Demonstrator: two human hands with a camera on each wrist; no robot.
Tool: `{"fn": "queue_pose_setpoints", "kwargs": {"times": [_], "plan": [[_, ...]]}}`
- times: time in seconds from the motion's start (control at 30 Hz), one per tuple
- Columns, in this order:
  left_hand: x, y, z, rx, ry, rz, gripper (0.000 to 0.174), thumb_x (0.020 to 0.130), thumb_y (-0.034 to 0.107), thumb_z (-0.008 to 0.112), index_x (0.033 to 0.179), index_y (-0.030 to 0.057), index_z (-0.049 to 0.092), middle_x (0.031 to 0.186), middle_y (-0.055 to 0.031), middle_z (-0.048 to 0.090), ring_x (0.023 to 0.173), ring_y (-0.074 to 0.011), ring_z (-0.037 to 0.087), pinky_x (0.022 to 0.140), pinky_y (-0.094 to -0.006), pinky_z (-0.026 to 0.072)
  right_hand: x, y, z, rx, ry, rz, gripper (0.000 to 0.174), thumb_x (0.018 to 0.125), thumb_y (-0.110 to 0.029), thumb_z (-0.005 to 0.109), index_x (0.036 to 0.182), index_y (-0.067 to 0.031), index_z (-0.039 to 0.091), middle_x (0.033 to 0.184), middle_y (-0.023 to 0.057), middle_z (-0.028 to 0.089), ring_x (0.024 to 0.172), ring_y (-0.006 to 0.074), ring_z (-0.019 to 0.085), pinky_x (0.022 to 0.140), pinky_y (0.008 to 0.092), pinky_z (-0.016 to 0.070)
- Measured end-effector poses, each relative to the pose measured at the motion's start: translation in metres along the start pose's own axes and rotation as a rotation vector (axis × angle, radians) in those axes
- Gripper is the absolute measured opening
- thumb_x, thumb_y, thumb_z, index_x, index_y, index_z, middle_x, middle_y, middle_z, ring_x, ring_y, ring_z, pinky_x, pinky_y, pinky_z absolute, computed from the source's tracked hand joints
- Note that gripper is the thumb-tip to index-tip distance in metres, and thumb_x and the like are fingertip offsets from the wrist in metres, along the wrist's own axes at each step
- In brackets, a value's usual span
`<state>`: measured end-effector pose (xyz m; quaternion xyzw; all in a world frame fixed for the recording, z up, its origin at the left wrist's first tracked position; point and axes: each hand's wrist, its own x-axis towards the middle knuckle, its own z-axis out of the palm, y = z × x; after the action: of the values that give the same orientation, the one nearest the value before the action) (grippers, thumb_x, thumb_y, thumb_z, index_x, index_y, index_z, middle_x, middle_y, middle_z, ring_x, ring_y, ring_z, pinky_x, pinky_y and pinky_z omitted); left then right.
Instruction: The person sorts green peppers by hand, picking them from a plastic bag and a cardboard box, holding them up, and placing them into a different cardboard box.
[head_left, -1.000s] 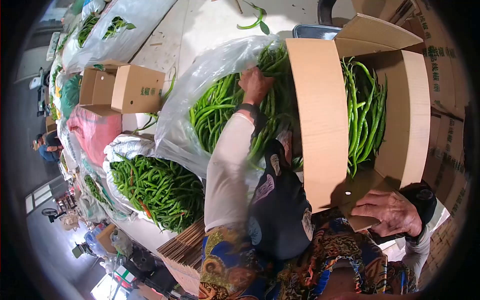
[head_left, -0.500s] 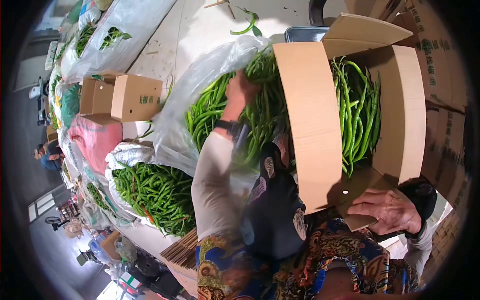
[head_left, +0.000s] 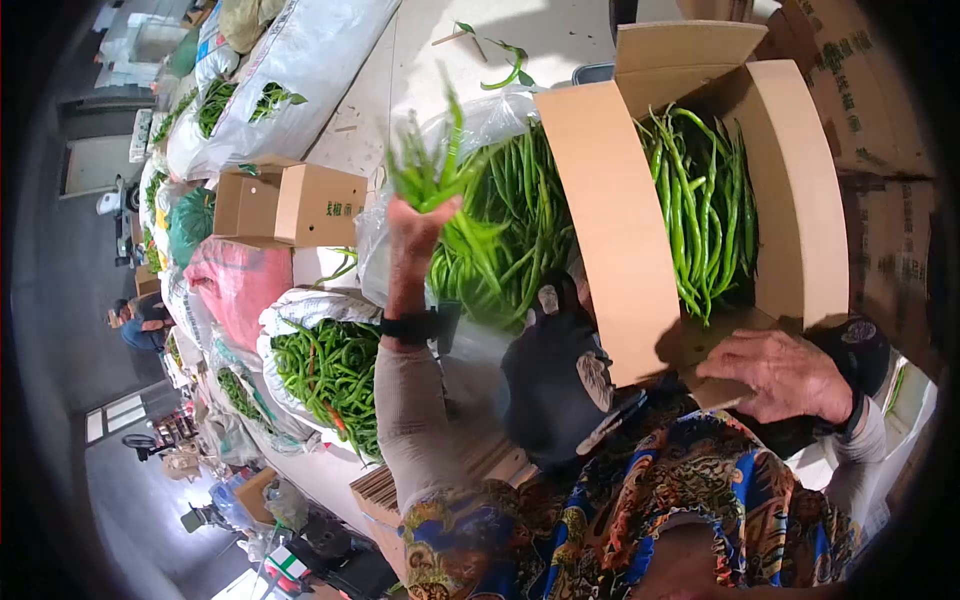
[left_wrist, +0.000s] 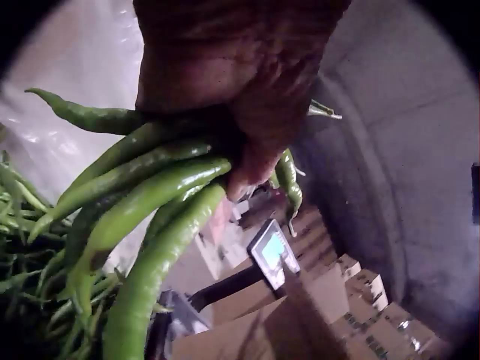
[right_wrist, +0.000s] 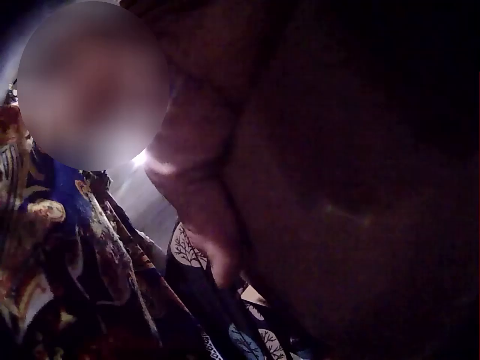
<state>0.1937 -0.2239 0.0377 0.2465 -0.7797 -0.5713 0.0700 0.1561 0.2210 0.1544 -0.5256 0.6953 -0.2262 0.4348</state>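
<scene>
The cardboard box (head_left: pixel 800 180), at 2 o'clock in the head view, leans toward the person with its mouth open, so the packed peppers (head_left: pixel 700 200) lie lengthwise inside. The plastic bag (head_left: pixel 490 108) of loose peppers stands just beside it at 12 o'clock, within easy reach. At 11 o'clock the left hand (head_left: pixel 415 235) is raised, its grip closed tightly around a bunch of peppers (head_left: pixel 430 170). At 4 o'clock the right hand (head_left: pixel 780 378) lies with nearly straight fingers on the box's lower flap, probably to steady it.
</scene>
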Motion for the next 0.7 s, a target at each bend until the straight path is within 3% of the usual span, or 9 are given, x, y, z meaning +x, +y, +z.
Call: {"fn": "queue_pose_setpoints", "kwargs": {"times": [0.1,0.2,0.27,0.4,0.43,0.5,0.53,0.63,0.7], "plan": [[-0.004,0.030,-0.020,-0.130,0.119,0.267,0.043,0.069,0.001,0.072,0.109,-0.0038,0.056,0.096,-0.0104,0.063,0.080,-0.0183,0.062,0.076,-0.0291,0.0499,0.000,-0.007,-0.002,0.012,0.027,0.035,0.056,0.066,-0.015,0.070,0.119,-0.0058,0.053,0.099,0.0125,0.057,0.093,0.0321,0.057,0.082,0.0399,0.0483],[-0.007,0.064,-0.047,-0.314,0.039,0.138,0.043,0.073,-0.001,0.068,0.112,-0.0039,0.052,0.095,-0.0114,0.062,0.081,-0.0211,0.062,0.077,-0.0326,0.0511,-0.005,-0.011,0.000,-0.049,0.064,0.024,0.057,0.066,-0.015,0.071,0.119,-0.0044,0.053,0.098,0.0135,0.058,0.092,0.0326,0.058,0.081,0.0398,0.0484],[-0.012,0.085,-0.048,-0.440,0.017,0.171,0.041,0.076,-0.001,0.064,0.114,-0.0044,0.049,0.093,-0.0122,0.061,0.081,-0.0232,0.062,0.080,-0.0359,0.0513,-0.008,-0.012,0.000,-0.082,0.075,0.019,0.057,0.067,-0.016,0.071,0.119,-0.0041,0.053,0.099,0.0137,0.058,0.092,0.0327,0.058,0.081,0.0398,0.0484],[-0.021,0.124,-0.046,-0.629,-0.081,0.192,0.035,0.080,0.003,0.062,0.112,-0.0025,0.049,0.091,-0.0125,0.058,0.085,-0.0243,0.059,0.086,-0.0399,0.0489,-0.019,-0.013,-0.007,-0.023,0.027,0.066,0.061,0.077,-0.032,0.071,0.126,-0.0052,0.049,0.110,0.0167,0.056,0.108,0.0361,0.051,0.093,0.0430,0.0411],[-0.021,0.132,-0.041,-0.653,-0.115,0.181,0.033,0.081,0.004,0.062,0.110,-0.0024,0.050,0.092,-0.0126,0.058,0.087,-0.0236,0.059,0.088,-0.0401,0.0478,-0.023,-0.005,-0.007,0.027,0.091,0.005,0.058,0.079,-0.037,0.070,0.123,-0.0036,0.052,0.110,0.0183,0.058,0.106,0.0353,0.054,0.091,0.0418,0.0436],[-0.024,0.155,-0.025,-0.690,-0.187,0.207,0.029,0.081,0.006,0.063,0.106,-0.0039,0.053,0.093,-0.0126,0.057,0.089,-0.0231,0.057,0.092,-0.0401,0.0454,-0.027,-0.017,-0.029,0.182,0.180,0.061,0.053,0.081,-0.038,0.068,0.116,-0.0009,0.057,0.105,0.0199,0.061,0.102,0.0343,0.058,0.086,0.0408,0.0467],[-0.028,0.167,-0.016,-0.721,-0.222,0.193,0.028,0.081,0.006,0.063,0.104,-0.0050,0.053,0.094,-0.0124,0.057,0.090,-0.0232,0.057,0.093,-0.0402,0.0445,-0.031,-0.019,-0.030,0.270,0.371,0.073,0.048,0.081,-0.037,0.068,0.111,0.0010,0.059,0.099,0.0204,0.063,0.097,0.0330,0.060,0.083,0.0392,0.0485],[-0.033,0.193,0.017,-0.739,-0.336,0.117,0.038,0.078,0.005,0.066,0.112,-0.0016,0.051,0.095,-0.0131,0.058,0.088,-0.0242,0.059,0.090,-0.0425,0.0477,-0.040,-0.021,-0.056,0.453,0.534,0.164,0.048,0.083,-0.031,0.067,0.117,0.0019,0.056,0.102,0.0145,0.062,0.101,0.0226,0.058,0.088,0.0359,0.0461],[-0.048,0.216,0.053,-0.655,-0.430,0.149,0.042,0.077,0.004,0.066,0.116,0.0012,0.049,0.092,-0.0134,0.058,0.087,-0.0259,0.060,0.086,-0.0448,0.0504,-0.041,-0.021,-0.062,0.639,0.704,0.050,0.053,0.084,-0.029,0.065,0.124,0.0044,0.051,0.110,0.0142,0.059,0.107,0.0201,0.055,0.093,0.0341,0.0431]]}}
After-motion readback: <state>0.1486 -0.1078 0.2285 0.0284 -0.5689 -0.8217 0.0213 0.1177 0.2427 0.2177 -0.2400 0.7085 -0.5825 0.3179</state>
